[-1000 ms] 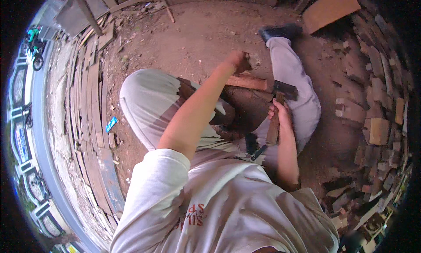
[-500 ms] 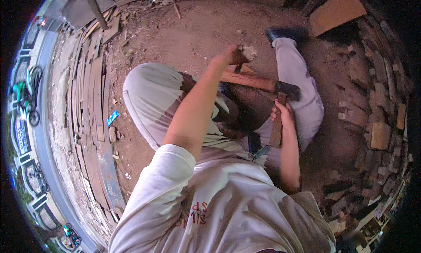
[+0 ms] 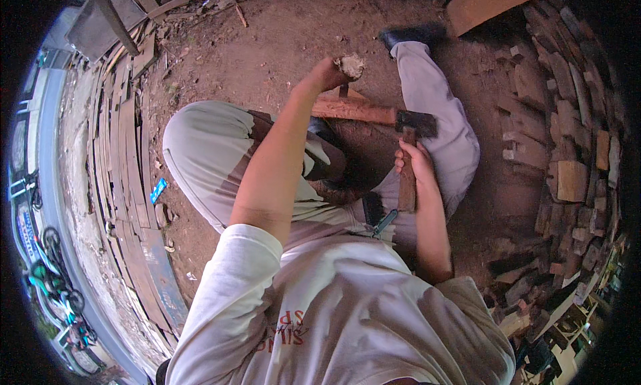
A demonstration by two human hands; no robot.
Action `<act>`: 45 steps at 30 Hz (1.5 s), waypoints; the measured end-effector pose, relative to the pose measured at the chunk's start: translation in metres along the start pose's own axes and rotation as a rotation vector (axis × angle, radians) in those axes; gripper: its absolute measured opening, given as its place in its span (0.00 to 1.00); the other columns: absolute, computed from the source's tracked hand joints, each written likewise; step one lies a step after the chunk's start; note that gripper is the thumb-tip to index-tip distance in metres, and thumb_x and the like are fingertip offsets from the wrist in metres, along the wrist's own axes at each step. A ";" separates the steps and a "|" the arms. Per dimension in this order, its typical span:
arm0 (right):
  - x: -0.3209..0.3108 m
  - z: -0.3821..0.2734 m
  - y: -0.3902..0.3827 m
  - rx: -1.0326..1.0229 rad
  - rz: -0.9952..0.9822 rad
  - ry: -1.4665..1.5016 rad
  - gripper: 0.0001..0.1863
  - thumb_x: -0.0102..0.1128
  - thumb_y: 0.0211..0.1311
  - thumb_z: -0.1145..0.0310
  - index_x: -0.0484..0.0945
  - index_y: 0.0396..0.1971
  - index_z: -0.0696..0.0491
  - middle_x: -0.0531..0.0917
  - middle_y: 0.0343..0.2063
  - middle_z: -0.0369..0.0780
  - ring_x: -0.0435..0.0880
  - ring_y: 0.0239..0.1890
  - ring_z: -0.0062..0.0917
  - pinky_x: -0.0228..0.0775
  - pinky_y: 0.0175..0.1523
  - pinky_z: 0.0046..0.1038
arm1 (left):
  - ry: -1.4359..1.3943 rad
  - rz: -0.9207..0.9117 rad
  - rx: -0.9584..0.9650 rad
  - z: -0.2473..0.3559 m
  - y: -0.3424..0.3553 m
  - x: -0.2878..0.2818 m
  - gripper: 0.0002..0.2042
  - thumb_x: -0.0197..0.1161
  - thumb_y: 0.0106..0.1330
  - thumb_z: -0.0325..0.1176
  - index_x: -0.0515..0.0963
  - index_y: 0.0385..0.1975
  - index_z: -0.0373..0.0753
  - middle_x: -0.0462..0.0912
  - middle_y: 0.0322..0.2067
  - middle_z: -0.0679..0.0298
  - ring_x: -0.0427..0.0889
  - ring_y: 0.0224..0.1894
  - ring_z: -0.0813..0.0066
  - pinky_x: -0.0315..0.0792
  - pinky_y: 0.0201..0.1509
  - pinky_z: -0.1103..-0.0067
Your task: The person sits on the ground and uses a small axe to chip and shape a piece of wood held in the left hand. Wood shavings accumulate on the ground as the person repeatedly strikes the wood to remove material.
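My left hand (image 3: 324, 75) is closed in a fist around an upright chisel (image 3: 350, 66). The chisel's pale, frayed top sticks out past the fist, and a short dark part shows beneath. My right hand (image 3: 416, 163) grips the wooden handle (image 3: 406, 195) of a hammer. Its dark, blocky head (image 3: 415, 122) rests over my lap area, between my legs. A thick reddish-brown piece of wood (image 3: 354, 110) runs left from that head, below my left fist; whether the two are joined I cannot tell. A thin light wood edge (image 3: 357, 94) shows behind it.
Long weathered planks (image 3: 130, 178) lie along the left, beside a road (image 3: 57, 151) with motorbikes. A blue packet (image 3: 158, 190) is on the dirt ground (image 3: 287, 34). Stacked wood blocks (image 3: 571, 181) line the right, and a brown board (image 3: 491, 6) leans at the far right.
The view has shifted and turned slightly. Both hands keep their grips, with the chisel and hammer in nearly the same place over my legs. Motorbikes on the road have changed position.
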State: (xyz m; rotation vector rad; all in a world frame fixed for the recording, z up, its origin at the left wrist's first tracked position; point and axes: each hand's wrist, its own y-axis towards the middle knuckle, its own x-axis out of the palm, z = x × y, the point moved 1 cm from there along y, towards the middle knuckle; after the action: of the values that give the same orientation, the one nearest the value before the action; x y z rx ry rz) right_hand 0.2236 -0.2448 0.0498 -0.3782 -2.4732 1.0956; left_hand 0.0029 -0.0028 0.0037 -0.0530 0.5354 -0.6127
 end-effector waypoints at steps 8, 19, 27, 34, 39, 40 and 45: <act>0.003 -0.001 0.000 -0.006 -0.063 0.044 0.10 0.60 0.61 0.64 0.70 0.38 0.49 0.73 0.18 0.34 0.70 0.15 0.19 0.63 0.20 0.25 | -0.320 -0.005 -0.010 0.012 -0.012 0.000 0.15 0.71 0.55 0.34 0.80 0.41 0.40 0.85 0.37 0.65 0.80 0.38 0.76 0.74 0.46 0.74; 0.000 0.000 0.003 0.005 -0.047 0.074 0.11 0.62 0.60 0.66 0.70 0.38 0.50 0.73 0.18 0.35 0.71 0.15 0.20 0.63 0.19 0.25 | -0.301 -0.045 0.044 -0.005 -0.003 0.014 0.15 0.70 0.54 0.28 0.78 0.43 0.39 0.84 0.38 0.63 0.80 0.37 0.72 0.75 0.45 0.73; 0.025 -0.006 -0.009 -0.199 0.007 -0.160 0.10 0.58 0.63 0.65 0.68 0.39 0.51 0.73 0.18 0.35 0.72 0.13 0.20 0.64 0.17 0.25 | -1.164 -0.240 -0.401 -0.027 0.010 0.027 0.14 0.65 0.56 0.26 0.77 0.44 0.37 0.84 0.34 0.60 0.80 0.28 0.66 0.75 0.30 0.70; 0.091 -0.095 -0.034 -0.685 -0.040 -0.330 0.11 0.54 0.66 0.65 0.68 0.43 0.53 0.72 0.19 0.34 0.71 0.14 0.17 0.65 0.16 0.21 | -0.311 -0.074 -0.052 0.001 -0.009 0.023 0.08 0.64 0.58 0.25 0.80 0.37 0.37 0.82 0.26 0.64 0.78 0.21 0.74 0.73 0.25 0.72; 0.090 -0.090 0.032 -1.161 0.206 -0.923 0.22 0.54 0.66 0.62 0.66 0.55 0.57 0.79 0.27 0.42 0.77 0.18 0.21 0.71 0.22 0.25 | -0.423 -0.103 -0.058 0.022 -0.013 0.018 0.08 0.64 0.58 0.25 0.80 0.37 0.38 0.83 0.28 0.65 0.78 0.24 0.76 0.75 0.30 0.73; 0.095 -0.079 0.049 -1.338 0.175 -1.128 0.25 0.54 0.66 0.61 0.65 0.57 0.58 0.80 0.29 0.44 0.78 0.20 0.23 0.72 0.24 0.26 | -0.574 -0.049 -0.075 -0.031 -0.003 0.018 0.08 0.64 0.58 0.25 0.80 0.37 0.38 0.83 0.28 0.65 0.78 0.24 0.76 0.75 0.30 0.73; 0.092 -0.108 0.033 -0.786 0.167 -1.251 0.31 0.56 0.64 0.57 0.64 0.60 0.61 0.81 0.30 0.48 0.79 0.18 0.26 0.72 0.25 0.30 | -0.303 -0.045 -0.151 0.021 -0.013 0.021 0.09 0.66 0.57 0.28 0.79 0.37 0.37 0.83 0.29 0.65 0.79 0.26 0.76 0.73 0.30 0.73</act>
State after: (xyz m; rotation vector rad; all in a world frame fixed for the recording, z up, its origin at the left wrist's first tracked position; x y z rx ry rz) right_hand 0.1957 -0.1167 0.1144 -0.0740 -4.0266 0.2905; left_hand 0.0208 -0.0276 0.0141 -0.2971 0.2859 -0.5937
